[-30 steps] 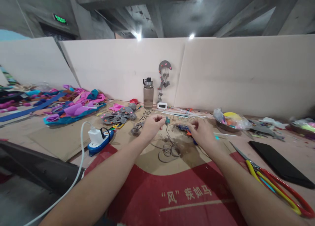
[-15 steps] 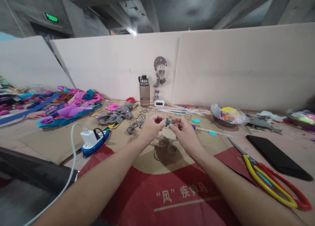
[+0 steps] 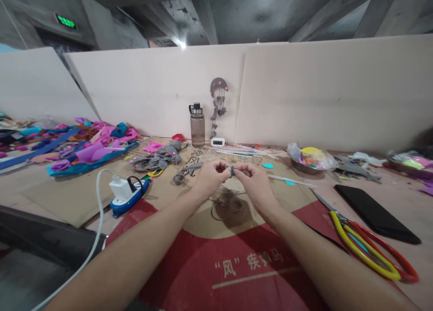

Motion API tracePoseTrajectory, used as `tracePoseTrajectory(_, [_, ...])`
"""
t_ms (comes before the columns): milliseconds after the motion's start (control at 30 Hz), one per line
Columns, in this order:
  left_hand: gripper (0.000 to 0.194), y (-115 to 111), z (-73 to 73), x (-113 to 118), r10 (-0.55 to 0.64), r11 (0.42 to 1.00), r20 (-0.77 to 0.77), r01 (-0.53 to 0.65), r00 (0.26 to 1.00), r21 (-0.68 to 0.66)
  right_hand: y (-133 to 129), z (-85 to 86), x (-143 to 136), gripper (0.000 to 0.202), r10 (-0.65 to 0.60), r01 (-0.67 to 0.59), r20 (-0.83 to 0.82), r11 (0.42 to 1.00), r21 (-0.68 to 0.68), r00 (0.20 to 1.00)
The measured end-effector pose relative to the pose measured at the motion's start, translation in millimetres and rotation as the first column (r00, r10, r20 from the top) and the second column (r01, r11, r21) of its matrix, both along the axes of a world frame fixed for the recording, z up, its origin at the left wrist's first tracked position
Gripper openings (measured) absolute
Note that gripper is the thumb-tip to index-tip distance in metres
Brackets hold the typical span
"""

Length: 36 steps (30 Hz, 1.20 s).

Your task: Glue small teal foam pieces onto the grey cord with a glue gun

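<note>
Between my two hands is a small dark green piece [image 3: 232,170], pinched from both sides at the middle of the table. My left hand [image 3: 214,175] has its thumb and fingers closed on the piece's left side. From the right, my right hand [image 3: 251,178] closes its fingertips on the same piece. Below them a loose tangle of brown cord [image 3: 228,205] lies on the cardboard [image 3: 199,218]. The piece's exact shape is partly hidden by my fingertips.
Scissors [image 3: 368,248] with red and yellow handles and a black phone [image 3: 377,211] lie at right. A blue power strip [image 3: 130,200], felt scraps [image 3: 98,150] and grey pieces [image 3: 155,160] are left. Behind stand a bottle [image 3: 197,128] and small clock [image 3: 217,142].
My fingertips have come closer together around the green piece, covering more of it. The view has shifted slightly, so objects at the right appear a little further left.
</note>
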<state>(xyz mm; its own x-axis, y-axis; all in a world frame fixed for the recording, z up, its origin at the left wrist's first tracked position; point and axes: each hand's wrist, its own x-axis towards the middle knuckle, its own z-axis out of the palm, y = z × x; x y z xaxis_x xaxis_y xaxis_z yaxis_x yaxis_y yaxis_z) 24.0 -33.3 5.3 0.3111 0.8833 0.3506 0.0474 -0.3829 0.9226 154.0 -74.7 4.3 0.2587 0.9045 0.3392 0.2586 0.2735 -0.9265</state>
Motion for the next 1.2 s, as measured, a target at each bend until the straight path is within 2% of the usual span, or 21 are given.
tracePoseTrajectory(133, [0.019,3,-2.9,-1,-0.096,0.988,0.061,0.102,0.994,-0.112,5,-4.4,2,0.017,-0.015,0.015,-0.021,1.000,-0.002,1.000])
tracePoseTrajectory(267, [0.027,7,-5.5,-5,-0.253,0.921,0.143,0.283,0.957,-0.266,5,-5.1,7,0.016,-0.003,0.001,-0.092,1.000,-0.030,0.996])
tracePoseTrajectory(333, [0.030,10,-6.5,-7,-0.267,0.902,0.177,0.310,0.947,-0.301,6,-5.5,12,0.017,0.021,-0.030,-0.142,0.998,-0.061,0.990])
tracePoseTrajectory(400, [0.030,15,-8.0,-9,-0.215,0.916,0.180,0.263,0.960,-0.304,9,-6.7,16,0.019,0.023,-0.037,-0.160,0.996,-0.087,0.987])
tracePoseTrajectory(467, [0.030,21,-10.1,-12,-0.132,0.948,0.123,0.162,0.984,-0.275,12,-8.5,21,0.019,-0.003,-0.012,-0.145,0.994,-0.105,0.989])
tracePoseTrajectory(533, [0.028,27,-12.2,-15,-0.036,0.984,0.018,0.039,0.999,-0.171,15,-10.1,25,0.019,-0.031,0.017,-0.130,0.993,-0.114,0.991])
tracePoseTrajectory(600, [0.025,32,-13.8,-18,0.048,0.997,-0.091,-0.053,0.995,-0.052,17,-11.0,27,0.017,-0.048,0.034,-0.123,0.993,-0.115,0.991])
tracePoseTrajectory(700, [0.019,37,-16.0,-22,0.154,0.988,-0.147,-0.147,0.977,0.051,17,-11.0,28,0.015,-0.060,0.049,-0.113,0.994,-0.101,0.992])
tracePoseTrajectory(867, [0.020,44,-22.2,-27,0.229,0.967,-0.165,-0.204,0.959,0.156,15,-9.8,28,0.014,-0.069,0.063,-0.086,0.996,-0.066,0.994])
tracePoseTrajectory(967, [0.021,48,-24.9,-31,0.302,0.935,-0.144,-0.263,0.943,0.239,18,-11.1,33,0.013,-0.081,0.077,-0.079,0.995,-0.060,0.994])
tracePoseTrajectory(1100, [0.026,48,-23.5,-34,0.368,0.897,-0.083,-0.330,0.926,0.293,27,-14.9,44,0.011,-0.117,0.111,-0.093,0.992,-0.067,0.989])
tracePoseTrajectory(1200, [0.029,46,-21.5,-35,0.394,0.885,-0.041,-0.368,0.918,0.285,31,-16.8,51,0.010,-0.129,0.120,-0.119,0.989,-0.082,0.984])
